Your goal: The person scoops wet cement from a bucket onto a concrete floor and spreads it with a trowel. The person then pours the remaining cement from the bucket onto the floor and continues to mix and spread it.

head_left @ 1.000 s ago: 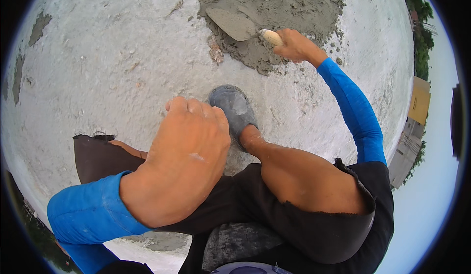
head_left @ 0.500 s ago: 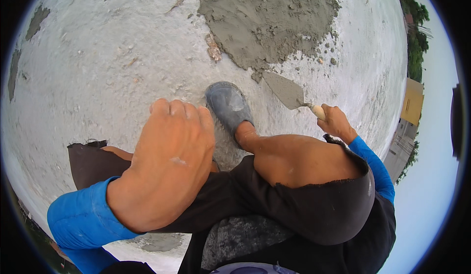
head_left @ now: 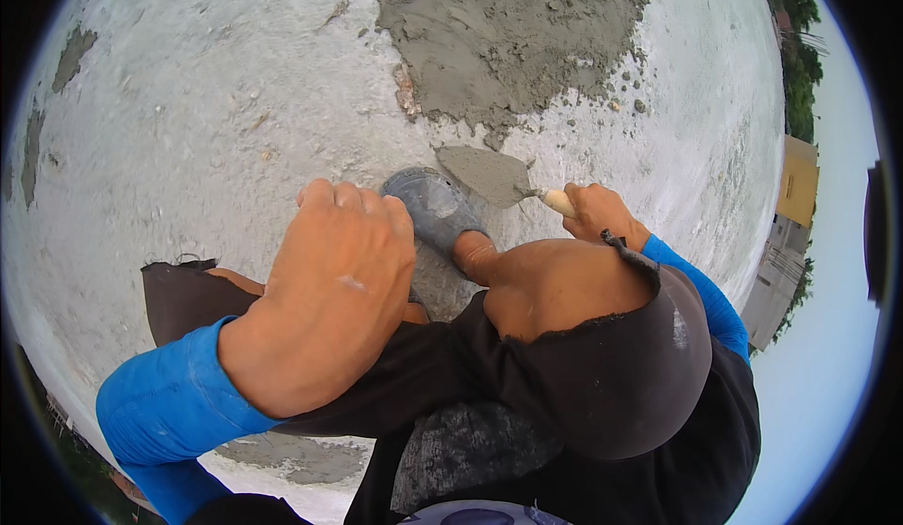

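My right hand point(head_left: 602, 213) grips the pale handle of a pointed trowel point(head_left: 484, 175). Grey mortar coats the blade, which lies just beside the tip of my grey shoe point(head_left: 435, 207). Beyond the blade spreads a thick patch of wet grey mortar point(head_left: 508, 36) on the whitish surface. My left hand point(head_left: 329, 290) is raised close to me, its back toward the view and its fingers curled under. Whatever lies inside those fingers, if anything, is hidden.
My bent knee point(head_left: 621, 365) in dark trousers rises between the two arms. Mortar crumbs point(head_left: 640, 106) dot the surface right of the patch. A smaller grey smear point(head_left: 75, 55) is at the far left. Buildings point(head_left: 795, 186) and trees stand beyond the right edge.
My right hand has drawn the trowel leftward, away from the wet mortar's edge and toward my shoe. My left hand has shifted slightly right, still curled.
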Motion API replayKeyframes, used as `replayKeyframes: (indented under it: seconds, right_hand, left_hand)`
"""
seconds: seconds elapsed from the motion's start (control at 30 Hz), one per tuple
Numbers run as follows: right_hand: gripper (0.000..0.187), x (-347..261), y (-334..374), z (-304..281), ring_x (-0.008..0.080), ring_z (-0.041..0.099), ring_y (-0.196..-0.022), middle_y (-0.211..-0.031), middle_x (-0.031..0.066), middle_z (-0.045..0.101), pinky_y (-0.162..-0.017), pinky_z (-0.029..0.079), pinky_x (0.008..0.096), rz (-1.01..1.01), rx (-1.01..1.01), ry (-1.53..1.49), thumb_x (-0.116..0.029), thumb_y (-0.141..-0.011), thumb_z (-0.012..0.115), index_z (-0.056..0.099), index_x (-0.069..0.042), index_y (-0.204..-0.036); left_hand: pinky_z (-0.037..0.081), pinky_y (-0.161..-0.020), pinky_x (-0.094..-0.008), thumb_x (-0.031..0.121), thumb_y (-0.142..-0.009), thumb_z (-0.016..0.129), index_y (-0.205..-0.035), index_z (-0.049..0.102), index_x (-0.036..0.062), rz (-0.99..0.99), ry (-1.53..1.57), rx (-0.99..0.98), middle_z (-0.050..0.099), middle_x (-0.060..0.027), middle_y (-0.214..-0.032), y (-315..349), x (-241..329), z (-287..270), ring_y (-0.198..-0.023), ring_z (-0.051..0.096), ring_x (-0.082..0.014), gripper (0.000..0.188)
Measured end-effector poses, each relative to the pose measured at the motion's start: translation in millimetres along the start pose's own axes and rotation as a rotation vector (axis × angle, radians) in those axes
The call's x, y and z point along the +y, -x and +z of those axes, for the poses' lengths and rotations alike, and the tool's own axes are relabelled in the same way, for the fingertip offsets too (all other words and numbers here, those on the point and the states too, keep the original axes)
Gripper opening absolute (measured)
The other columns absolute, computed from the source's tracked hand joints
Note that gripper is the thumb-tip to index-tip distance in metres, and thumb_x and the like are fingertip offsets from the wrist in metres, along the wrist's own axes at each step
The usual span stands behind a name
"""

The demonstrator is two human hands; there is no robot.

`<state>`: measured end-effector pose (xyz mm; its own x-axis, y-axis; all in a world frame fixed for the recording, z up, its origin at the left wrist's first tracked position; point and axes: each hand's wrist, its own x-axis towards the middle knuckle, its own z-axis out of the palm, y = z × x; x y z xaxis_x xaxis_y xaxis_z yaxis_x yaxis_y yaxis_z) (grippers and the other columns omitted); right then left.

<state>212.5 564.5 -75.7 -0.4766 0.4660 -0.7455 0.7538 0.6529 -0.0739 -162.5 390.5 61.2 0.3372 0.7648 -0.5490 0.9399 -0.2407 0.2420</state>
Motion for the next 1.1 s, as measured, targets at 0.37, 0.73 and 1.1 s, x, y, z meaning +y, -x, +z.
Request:
replayKeyframes:
  seconds: [0.37, 0.73, 1.1]
  right_hand:
    - [0.028, -25, -81, -7, 0.0499, 0.070, -0.079, -0.082, 0.0309, 0.070, -0.074, 0.057, 0.0575, -0.095, 0.201, -0.027, -0.018, -0.082, 0.070, 0.062, 0.005, -0.096]
    - [0.027, -24, -63, -21, 0.0497, 0.070, -0.079, -0.083, 0.0288, 0.071, -0.073, 0.057, 0.0572, -0.057, 0.339, -0.042, -0.020, -0.084, 0.071, 0.062, 0.001, -0.097]
    - [0.029, -13, 27, 6, 0.0495, 0.071, -0.083, -0.086, 0.0298, 0.072, -0.076, 0.056, 0.0573, 0.326, 0.125, -0.173, -0.021, -0.087, 0.071, 0.062, 0.002, -0.101]
  left_hand:
    - [0.046, -0.085, -0.0374, 0.029, -0.094, 0.070, -0.123, 0.065, -0.0045, -0.052, -0.075, 0.101, 0.067, -0.0123, -0.095, 17, 6, 10, -0.097, 0.064, -0.0258, 0.044]
    - [0.046, -0.087, -0.0385, 0.025, -0.093, 0.070, -0.123, 0.065, -0.0047, -0.075, -0.040, 0.084, 0.068, -0.0133, -0.098, 21, 8, 13, -0.100, 0.064, -0.0267, 0.042]
    - [0.046, -0.087, -0.0395, 0.022, -0.092, 0.074, -0.125, 0.065, -0.0057, -0.090, 0.045, 0.003, 0.068, -0.0148, -0.099, 26, 3, 12, -0.101, 0.064, -0.0280, 0.044]
